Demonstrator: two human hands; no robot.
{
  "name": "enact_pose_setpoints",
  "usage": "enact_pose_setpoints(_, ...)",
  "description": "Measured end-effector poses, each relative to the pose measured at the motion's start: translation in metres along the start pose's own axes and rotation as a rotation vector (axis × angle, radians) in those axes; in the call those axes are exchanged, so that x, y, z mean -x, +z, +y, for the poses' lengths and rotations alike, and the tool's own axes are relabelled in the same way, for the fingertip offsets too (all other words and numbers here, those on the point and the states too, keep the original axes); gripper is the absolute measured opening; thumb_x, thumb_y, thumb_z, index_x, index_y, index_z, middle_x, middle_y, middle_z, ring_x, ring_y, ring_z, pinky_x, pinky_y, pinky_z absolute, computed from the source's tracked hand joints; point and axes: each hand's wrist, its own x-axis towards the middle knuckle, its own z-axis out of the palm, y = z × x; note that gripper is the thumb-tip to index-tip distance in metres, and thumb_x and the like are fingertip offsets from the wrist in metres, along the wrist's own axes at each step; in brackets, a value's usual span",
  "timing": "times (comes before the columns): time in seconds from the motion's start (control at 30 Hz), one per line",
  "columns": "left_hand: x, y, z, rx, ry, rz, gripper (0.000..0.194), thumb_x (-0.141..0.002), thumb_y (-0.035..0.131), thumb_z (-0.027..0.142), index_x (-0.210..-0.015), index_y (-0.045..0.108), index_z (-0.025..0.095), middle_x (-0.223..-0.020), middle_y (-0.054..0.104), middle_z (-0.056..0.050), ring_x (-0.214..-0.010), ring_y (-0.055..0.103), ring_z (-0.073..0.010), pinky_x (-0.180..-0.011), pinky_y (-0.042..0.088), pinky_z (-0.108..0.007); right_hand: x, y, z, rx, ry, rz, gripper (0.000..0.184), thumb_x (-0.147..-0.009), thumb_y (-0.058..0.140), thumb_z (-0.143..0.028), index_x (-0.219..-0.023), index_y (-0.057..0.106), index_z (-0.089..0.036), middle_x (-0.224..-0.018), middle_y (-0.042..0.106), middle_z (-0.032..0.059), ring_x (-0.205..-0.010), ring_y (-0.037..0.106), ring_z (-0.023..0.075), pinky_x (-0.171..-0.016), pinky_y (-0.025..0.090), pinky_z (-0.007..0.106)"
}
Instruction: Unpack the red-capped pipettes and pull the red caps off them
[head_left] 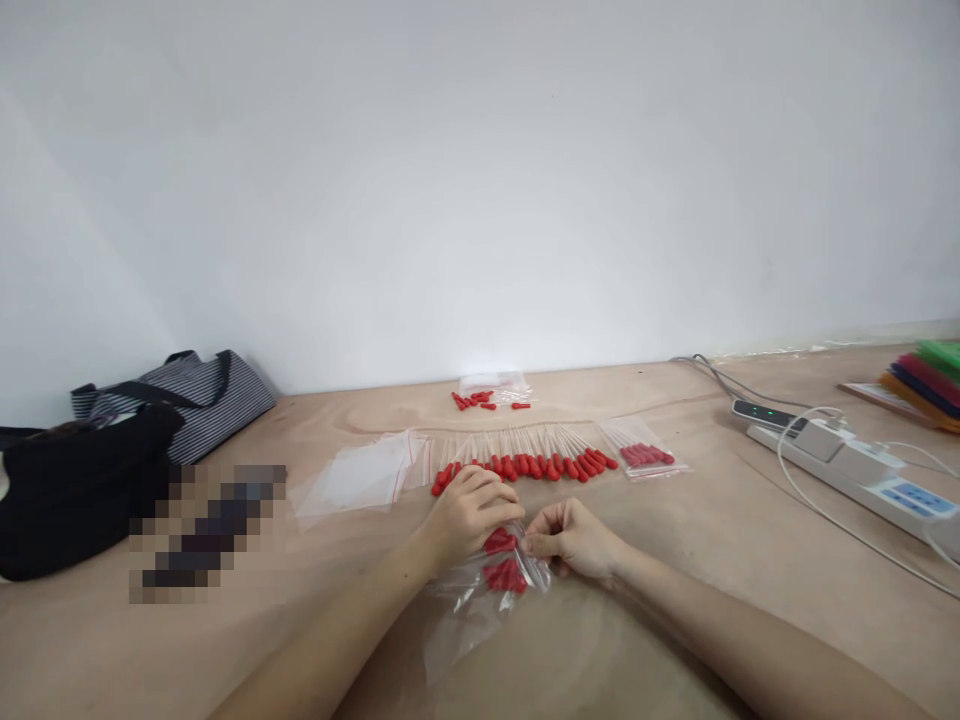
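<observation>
At the front of the table lies a clear plastic zip bag with red rubber bulbs showing inside and through it. My left hand is curled over its upper left part, fingers bent, partly hiding the bulbs. Thumb and forefinger of my right hand pinch the bag's right edge. Just beyond my hands, a row of droppers with red bulbs and thin clear stems is laid side by side, bulbs toward me. Whatever lies under my left palm is hidden.
Flat empty zip bags lie left of the row; a bag of red-bulbed droppers lies right. Loose red bulbs are near the wall. A power strip with cables stands right, a black bag and striped bag left.
</observation>
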Motion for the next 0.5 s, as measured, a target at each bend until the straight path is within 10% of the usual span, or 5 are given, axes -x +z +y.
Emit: enact_pose_setpoints(0.5, -0.0018, 0.0007, 0.0033, 0.019, 0.054, -0.018, 0.021, -0.085, 0.038, 0.013, -0.072, 0.054, 0.015, -0.078, 0.058, -0.004, -0.078, 0.047, -0.0144, -0.072, 0.038, -0.027, -0.0009, -0.0019, 0.0058, 0.086, -0.04, -0.019, 0.029, -0.06, 0.065, -0.04, -0.059, 0.054, -0.013, -0.047, 0.05, -0.0041, -0.038, 0.039, 0.0045, -0.035, 0.028, 0.016)
